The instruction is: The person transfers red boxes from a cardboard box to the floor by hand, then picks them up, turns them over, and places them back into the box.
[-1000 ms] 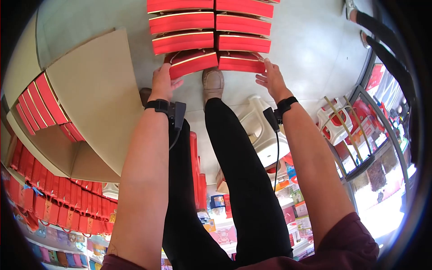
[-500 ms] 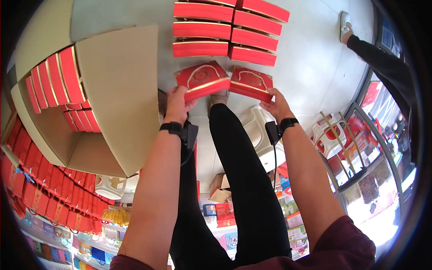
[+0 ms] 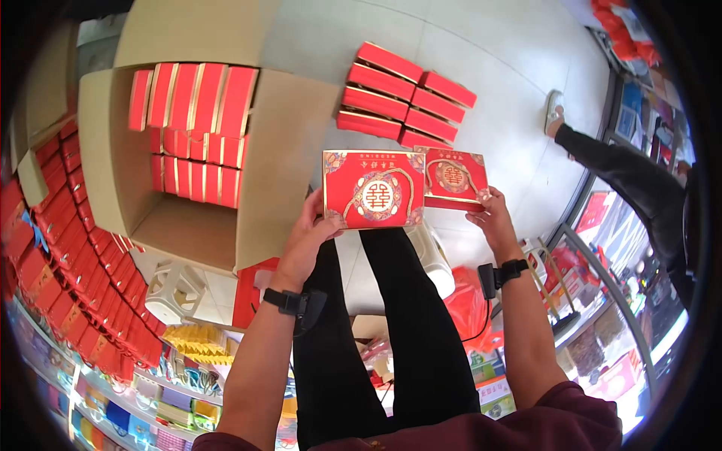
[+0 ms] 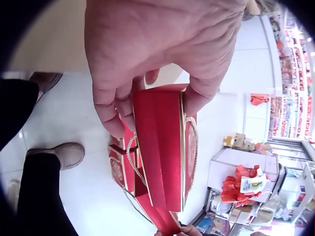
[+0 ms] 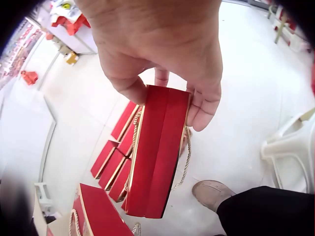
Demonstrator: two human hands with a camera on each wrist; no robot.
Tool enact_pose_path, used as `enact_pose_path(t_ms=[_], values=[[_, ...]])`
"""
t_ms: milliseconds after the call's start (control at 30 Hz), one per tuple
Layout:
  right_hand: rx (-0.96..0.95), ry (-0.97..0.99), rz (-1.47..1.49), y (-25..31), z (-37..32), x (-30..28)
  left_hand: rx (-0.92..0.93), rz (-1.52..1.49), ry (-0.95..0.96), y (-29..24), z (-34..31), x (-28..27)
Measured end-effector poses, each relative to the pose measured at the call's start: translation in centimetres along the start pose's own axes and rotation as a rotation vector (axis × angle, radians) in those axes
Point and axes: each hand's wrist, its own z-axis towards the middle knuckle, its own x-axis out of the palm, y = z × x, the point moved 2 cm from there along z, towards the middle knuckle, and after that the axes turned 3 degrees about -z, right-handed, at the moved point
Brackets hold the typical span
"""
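Note:
The left hand (image 3: pixel 307 244) grips one end of a red gift box (image 3: pixel 374 189) with gold trim, a round emblem and a cord handle. In the left wrist view the thumb and fingers of that hand (image 4: pixel 162 54) pinch the narrow red box (image 4: pixel 160 147) from both sides. The right hand (image 3: pixel 496 223) holds the outer end of a second red box (image 3: pixel 456 179), partly behind the first in the head view. Thumb and fingers of the right hand (image 5: pixel 160 54) clasp this box (image 5: pixel 157 152) in the right wrist view. Both boxes are off the floor.
An open cardboard carton (image 3: pixel 184 229) with stacked red boxes stands at the left. Two rows of red boxes (image 3: pixel 376 101) sit on the floor ahead. White stools (image 3: pixel 174 292), hanging red bags and another person's leg (image 3: pixel 620 161) are around.
Both hands have lifted the two nearest boxes from the end of the floor rows and drawn them toward the body, faces tilted up. The view has turned toward the carton.

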Motion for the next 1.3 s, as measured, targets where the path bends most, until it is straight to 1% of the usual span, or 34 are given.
enact_pose_path(t_ms=[33, 133, 167, 267, 367, 400, 500, 600, 633, 767, 933, 967, 1067, 1100, 1233, 1300], values=[[-0.044, 0.022, -0.004, 1.6, -0.7, 0.6, 0.036, -0.058, 0.004, -1.2, -1.2, -0.6], [-0.132, 0.092, -0.02, 6.8, -2.8, 4.1, 0.178, 0.006, -0.054, -5.2, -5.9, -2.9], [-0.162, 0.117, -0.025, 8.3, -3.5, 5.2, 0.255, -0.023, -0.092, -6.4, -7.6, -3.8], [-0.226, 0.186, -0.044, 11.5, -4.9, 8.7, 0.442, 0.096, -0.199, -8.6, -12.0, -8.1], [-0.255, 0.265, -0.043, 13.0, -6.0, 11.9, 0.474, 0.146, -0.362, -10.4, -15.4, -12.2], [-0.255, 0.299, -0.047, 13.3, -6.2, 13.0, 0.479, 0.164, -0.385, -10.5, -16.0, -14.1], [-0.226, 0.385, -0.031, 13.4, -7.6, 16.7, 0.472, 0.209, -0.463, -10.9, -16.1, -19.3], [-0.194, 0.45, -0.033, 13.0, -9.1, 19.4, 0.441, 0.189, -0.463, -10.8, -15.3, -22.9], [-0.186, 0.469, -0.039, 12.8, -9.5, 20.3, 0.439, 0.134, -0.455, -10.6, -14.8, -23.9], [-0.195, 0.488, -0.082, 12.6, -11.7, 23.1, 0.489, 0.326, -0.475, -9.3, -11.5, -27.2], [-0.164, 0.482, -0.135, 11.6, -12.9, 24.6, 0.575, 0.404, -0.45, -5.6, -6.4, -29.2], [-0.156, 0.491, -0.14, 11.4, -12.8, 24.7, 0.592, 0.517, -0.51, -4.7, -5.2, -29.4], [-0.152, 0.491, -0.175, 11.4, -13.5, 25.4, 0.538, 0.528, -0.601, -5.6, -4.2, -25.5], [-0.155, 0.495, -0.185, 11.4, -13.6, 25.4, 0.554, 0.532, -0.613, -5.4, -3.4, -24.8], [-0.161, 0.506, -0.212, 11.2, -13.7, 25.4, 0.62, 0.746, -0.67, -4.9, -1.3, -22.1], [-0.16, 0.512, -0.218, 11.2, -13.7, 25.7, 0.623, 0.713, -0.679, -5.0, -0.2, -21.1]])
